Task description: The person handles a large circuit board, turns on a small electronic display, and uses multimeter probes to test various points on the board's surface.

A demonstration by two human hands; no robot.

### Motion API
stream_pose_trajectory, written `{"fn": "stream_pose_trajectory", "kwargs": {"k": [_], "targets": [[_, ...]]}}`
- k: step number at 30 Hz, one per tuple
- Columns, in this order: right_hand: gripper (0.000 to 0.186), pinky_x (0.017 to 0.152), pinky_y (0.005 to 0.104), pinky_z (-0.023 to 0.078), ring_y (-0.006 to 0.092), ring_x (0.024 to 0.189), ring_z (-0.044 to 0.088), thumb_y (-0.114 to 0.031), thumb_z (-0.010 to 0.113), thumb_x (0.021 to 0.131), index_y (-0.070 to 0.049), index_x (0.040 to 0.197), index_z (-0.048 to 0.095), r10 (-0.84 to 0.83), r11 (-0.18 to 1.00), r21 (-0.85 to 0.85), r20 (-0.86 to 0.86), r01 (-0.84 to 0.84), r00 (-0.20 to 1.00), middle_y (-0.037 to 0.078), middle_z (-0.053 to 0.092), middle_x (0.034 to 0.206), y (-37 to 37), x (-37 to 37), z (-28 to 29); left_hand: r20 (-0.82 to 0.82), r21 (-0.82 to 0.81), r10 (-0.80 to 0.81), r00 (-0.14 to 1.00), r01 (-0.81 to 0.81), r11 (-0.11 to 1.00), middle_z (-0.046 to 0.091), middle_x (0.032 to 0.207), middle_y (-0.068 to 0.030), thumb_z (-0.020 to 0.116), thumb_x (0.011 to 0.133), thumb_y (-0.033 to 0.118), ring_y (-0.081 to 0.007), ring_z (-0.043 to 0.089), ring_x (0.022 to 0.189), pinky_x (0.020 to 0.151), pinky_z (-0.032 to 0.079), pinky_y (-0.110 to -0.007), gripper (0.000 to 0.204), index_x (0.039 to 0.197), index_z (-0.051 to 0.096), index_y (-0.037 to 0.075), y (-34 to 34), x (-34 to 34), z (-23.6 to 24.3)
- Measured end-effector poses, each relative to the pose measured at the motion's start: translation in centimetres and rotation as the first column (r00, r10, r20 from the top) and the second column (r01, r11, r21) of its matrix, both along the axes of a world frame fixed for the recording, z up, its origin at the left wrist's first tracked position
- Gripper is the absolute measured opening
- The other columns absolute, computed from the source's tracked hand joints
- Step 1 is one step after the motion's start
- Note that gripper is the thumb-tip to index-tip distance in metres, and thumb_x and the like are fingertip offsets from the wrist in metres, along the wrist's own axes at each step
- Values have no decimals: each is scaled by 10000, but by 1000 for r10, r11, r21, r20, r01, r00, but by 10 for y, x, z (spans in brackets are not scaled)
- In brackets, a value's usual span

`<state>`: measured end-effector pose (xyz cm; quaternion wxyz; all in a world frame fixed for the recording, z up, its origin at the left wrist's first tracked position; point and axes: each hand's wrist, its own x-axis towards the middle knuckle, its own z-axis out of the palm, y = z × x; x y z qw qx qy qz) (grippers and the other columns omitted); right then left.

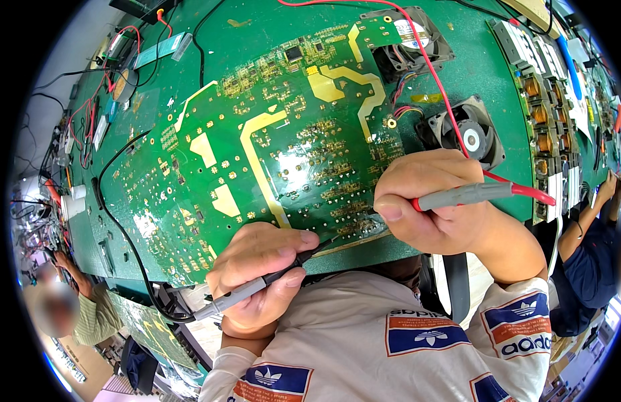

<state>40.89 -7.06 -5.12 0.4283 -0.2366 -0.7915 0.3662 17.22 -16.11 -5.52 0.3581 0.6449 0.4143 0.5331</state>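
A large green circuit board (217,171) with pale gold copper areas and many small parts lies in front of me. Over its near edge, my left hand (253,275) is closed around a grey and black test probe (240,295). That probe's dark tip points right, at the near rim of the board; whether it touches cannot be made out. My right hand (431,201) grips a grey and red test probe (464,196) above the board's near right corner. Its tip is hidden behind my fingers. A black lead trails from the left probe, a red lead (424,60) from the right.
Two square cooling fans (466,134) with wires sit right of the board on the green mat (257,20). Farther right stands a row of boards with copper coils (541,114). Cables and tools crowd the left edge. Other people work at both sides.
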Motion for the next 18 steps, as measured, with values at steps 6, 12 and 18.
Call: {"fn": "stream_pose_trajectory", "kwargs": {"k": [6,12,18], "targets": [[102,504,310,499,242,541,612,-68,661,892,-1,833,612,-5,1000,6,1,5,1000,96,624,677,-1,-1,1,-6,4,-3,1000,3,1000,736,908,-173,766,824,48,-304,728,845,746,523,-385,282,1069,627,46,-1,-1,0],[110,499,307,488,238,537,607,-77,668,891,-3,828,618,4,1000,-18,3,-4,1000,92,627,678,0,0,1,3,20,-14,1000,14,1000,732,897,-179,765,821,40,-309,729,838,739,523,-386,291,1075,624,39,1,-1,-2],[88,515,303,489,230,561,618,-73,689,871,-16,840,629,13,1000,-20,8,-13,1000,79,635,697,0,-1,1,11,22,-8,1000,8,1000,732,903,-185,763,826,41,-312,729,843,743,523,-388,291,1080,621,34,0,0,-2]]}}
